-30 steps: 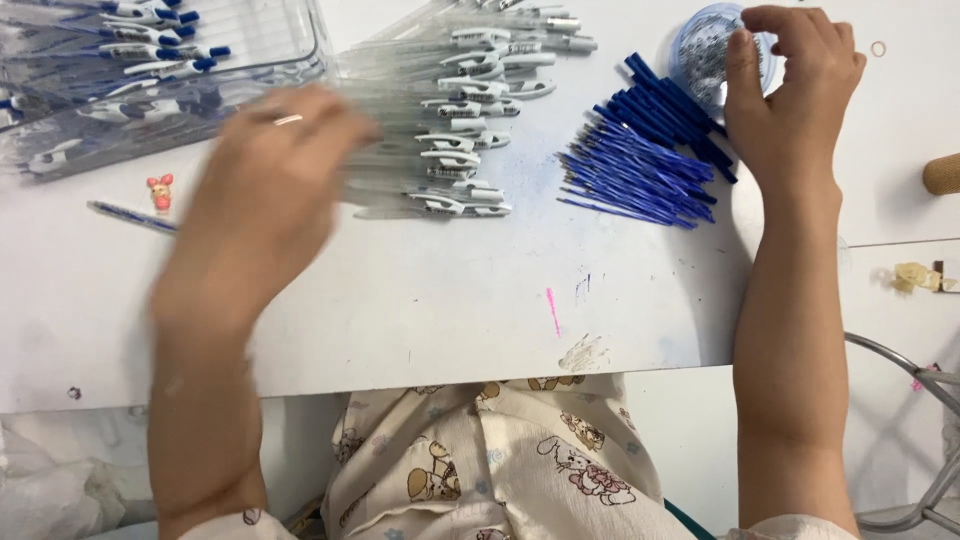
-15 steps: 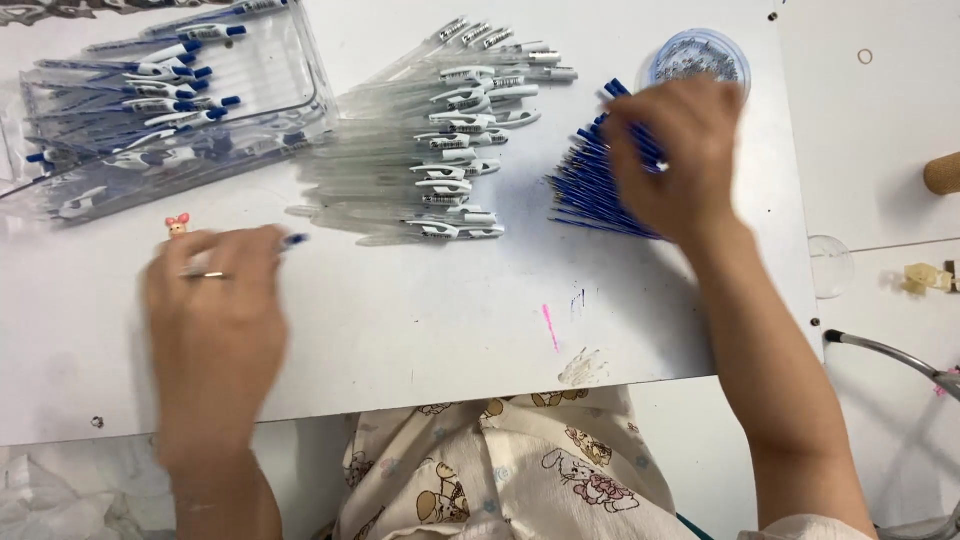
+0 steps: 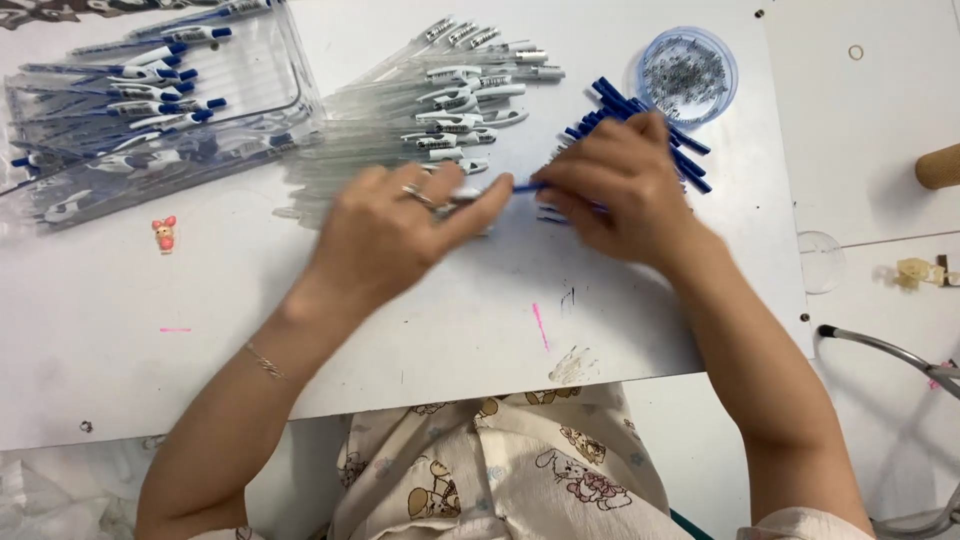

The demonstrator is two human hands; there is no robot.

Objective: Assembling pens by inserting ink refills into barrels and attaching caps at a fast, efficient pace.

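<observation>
Over a white worktable, a person's left hand and right hand meet near the middle, fingers pinched together on a thin blue pen refill whose short visible stretch bridges the gap between them; both of its ends are hidden inside the fingers. The left hand, wearing a ring, is smeared by motion blur, and what else it may hold beneath the palm cannot be made out, though a pale sliver of clear barrel seems to show at its fingertips. Just behind the left hand, on the far side, lies a fanned heap of clear plastic pen barrels with white clips, its near edge covered by the hand. The right hand rests over a pile of loose blue refills, hiding most of it; only the far ends stick out. Far right of that stands a round blue-tinted dish of tiny metal parts, too small to tell apart. At far left a clear plastic tray of finished blue-capped pens runs out of frame. A small pink figurine sticker sits on the table near the tray. A patterned cream garment fills the near edge.
</observation>
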